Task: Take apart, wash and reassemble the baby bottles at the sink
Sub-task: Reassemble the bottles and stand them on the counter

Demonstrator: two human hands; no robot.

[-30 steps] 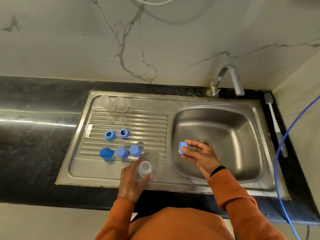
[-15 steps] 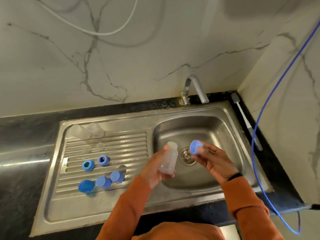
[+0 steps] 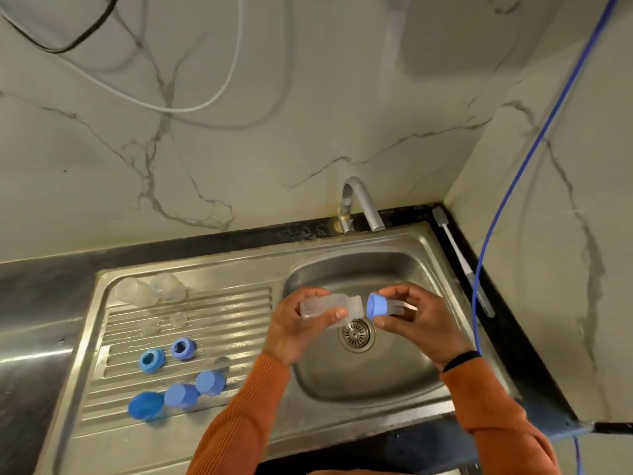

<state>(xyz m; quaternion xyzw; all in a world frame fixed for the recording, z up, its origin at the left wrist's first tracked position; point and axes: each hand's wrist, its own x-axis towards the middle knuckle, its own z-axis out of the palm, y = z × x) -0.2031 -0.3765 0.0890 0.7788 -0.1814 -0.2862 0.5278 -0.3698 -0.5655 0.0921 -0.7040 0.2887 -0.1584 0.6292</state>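
Note:
Over the sink basin, my left hand holds a clear bottle body on its side, threaded neck pointing right. My right hand holds a blue collar with a clear teat just beside that neck, a small gap between them. On the ribbed drainboard lie two blue rings, three blue caps, two clear bottle bodies and two small clear teats.
A metal tap arches over the back of the basin. A bottle brush lies on the black counter at the right, next to a hanging blue hose. The drain strainer sits under my hands.
My left hand lifted the clear bottle off the drainboard and carried it right over the basin, turning it sideways. My right hand brought the blue collar up to the bottle neck. The view tilted up.

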